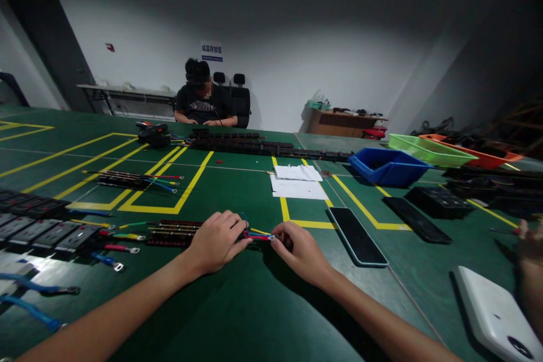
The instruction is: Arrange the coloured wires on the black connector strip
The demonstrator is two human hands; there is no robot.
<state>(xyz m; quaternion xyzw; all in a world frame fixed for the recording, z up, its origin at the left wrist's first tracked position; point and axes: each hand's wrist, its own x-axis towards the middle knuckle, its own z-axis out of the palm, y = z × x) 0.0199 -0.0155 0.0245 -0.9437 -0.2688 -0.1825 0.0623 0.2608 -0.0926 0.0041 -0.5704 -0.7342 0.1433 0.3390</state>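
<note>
A pale wall (pixel 339 68) with a sign (pixel 211 51) closes the far side of the room, and before it spreads a wide green desk (pixel 237 317) marked with yellow lines. At the far side a person in a dark top (pixel 206 104) sits with head bowed, behind a long row of dark strips (pixel 263 148).

Near the middle, a dark strip with brass-coloured rails (pixel 173 231) lies flat on the desk. The left hand (pixel 218 242) is closed over its right end, fingers bent and thumb reaching right. Coloured wires (pixel 258 234) come out there — red, blue and yellow among them — and the right hand (pixel 297 249) pinches their tips between thumb and forefinger, its other fingers curled in.

To the left lie socket strips (pixel 46 235) with lugged wires pointing right; farther off is a similar railed strip (pixel 121 179). Beyond the right hand are white papers (pixel 297 184), and to its right a phone (pixel 358 237). Farther right stand blue (pixel 388 168), green (pixel 430 149) and orange bins (pixel 475 150). A white device (pixel 494 311) sits near right, just beside another person's blurred hand (pixel 532 263).
</note>
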